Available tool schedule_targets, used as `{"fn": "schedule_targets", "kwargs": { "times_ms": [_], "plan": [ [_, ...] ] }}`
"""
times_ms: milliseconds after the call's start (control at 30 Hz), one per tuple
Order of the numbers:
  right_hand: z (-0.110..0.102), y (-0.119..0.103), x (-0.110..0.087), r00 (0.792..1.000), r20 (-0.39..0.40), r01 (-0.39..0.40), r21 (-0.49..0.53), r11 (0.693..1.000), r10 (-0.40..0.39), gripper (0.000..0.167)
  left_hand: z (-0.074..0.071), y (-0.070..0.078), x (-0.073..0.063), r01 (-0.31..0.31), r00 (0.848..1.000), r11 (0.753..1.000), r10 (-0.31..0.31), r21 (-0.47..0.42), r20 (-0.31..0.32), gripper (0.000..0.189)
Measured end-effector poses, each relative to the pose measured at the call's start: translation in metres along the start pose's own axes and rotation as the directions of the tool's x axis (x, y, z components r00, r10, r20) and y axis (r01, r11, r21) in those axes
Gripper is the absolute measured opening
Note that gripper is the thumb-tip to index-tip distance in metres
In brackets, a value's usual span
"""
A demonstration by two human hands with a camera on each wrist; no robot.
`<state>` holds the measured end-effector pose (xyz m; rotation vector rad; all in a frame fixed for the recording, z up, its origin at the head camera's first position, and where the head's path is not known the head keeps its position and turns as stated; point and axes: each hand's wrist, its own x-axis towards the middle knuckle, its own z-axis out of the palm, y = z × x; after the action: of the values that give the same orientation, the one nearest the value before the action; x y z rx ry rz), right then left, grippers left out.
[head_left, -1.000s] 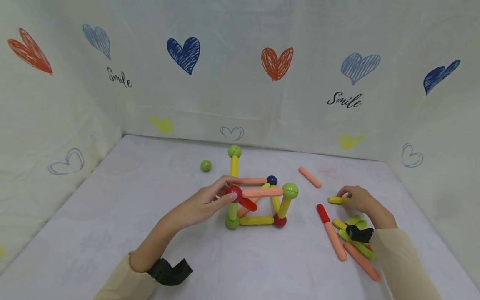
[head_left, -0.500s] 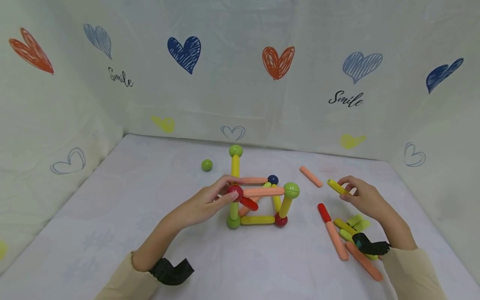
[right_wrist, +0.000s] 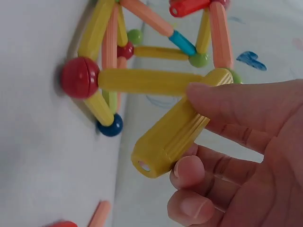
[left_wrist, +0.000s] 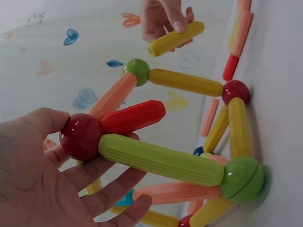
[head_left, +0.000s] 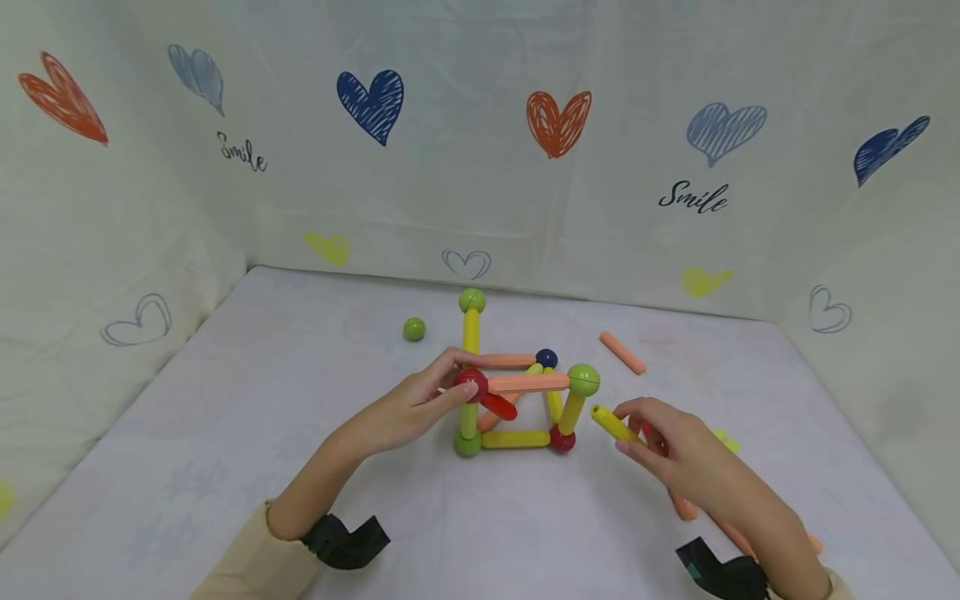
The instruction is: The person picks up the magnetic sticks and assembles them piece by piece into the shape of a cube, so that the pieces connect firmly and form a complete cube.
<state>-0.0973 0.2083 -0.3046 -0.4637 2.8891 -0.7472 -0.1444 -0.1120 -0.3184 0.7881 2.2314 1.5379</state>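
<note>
A frame of coloured building rods and balls stands on the table in the head view. My left hand (head_left: 420, 404) pinches its upper red ball (left_wrist: 81, 137) between thumb and fingers. From that ball run a lime-green rod (left_wrist: 161, 158), a short red rod (left_wrist: 137, 117) and a salmon rod (head_left: 528, 383). The salmon one ends at a green ball (head_left: 583, 380), above a lower red ball (head_left: 562, 439). Right of the frame, raised off the table, my right hand (head_left: 667, 442) pinches a loose yellow rod (right_wrist: 175, 127), its end pointing toward the frame.
A loose green ball (head_left: 414, 329) lies behind the frame's left side, and a salmon rod (head_left: 622, 352) at the back right. More rods, including a salmon one (head_left: 681, 503), lie partly hidden under my right forearm. A fabric wall with hearts (head_left: 558, 123) rises behind the table.
My right hand has picked the yellow rod up from the table and carried it left, close to the frame. My left hand stays on the red ball.
</note>
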Motion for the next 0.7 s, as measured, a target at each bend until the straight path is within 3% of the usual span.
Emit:
{"fn": "schedule_targets", "kwargs": {
  "times_ms": [200,400,700],
  "plan": [
    [0.027,-0.017,0.010,0.995,0.077,0.063,0.013,0.998,-0.064,0.030,0.001,0.000,0.001,0.025,0.999,0.999,-0.025,0.023,-0.029,0.036],
    [0.048,-0.033,0.027,0.980,0.088,0.179,-0.003,0.984,-0.178,0.026,0.000,-0.001,0.000,0.013,0.999,0.999,-0.011,0.032,-0.049,0.034],
    [0.063,-0.053,0.046,0.991,0.048,0.128,-0.031,0.991,-0.127,0.025,0.001,0.000,0.001,-0.005,0.999,0.999,0.007,0.033,-0.052,0.034]
  ]
}}
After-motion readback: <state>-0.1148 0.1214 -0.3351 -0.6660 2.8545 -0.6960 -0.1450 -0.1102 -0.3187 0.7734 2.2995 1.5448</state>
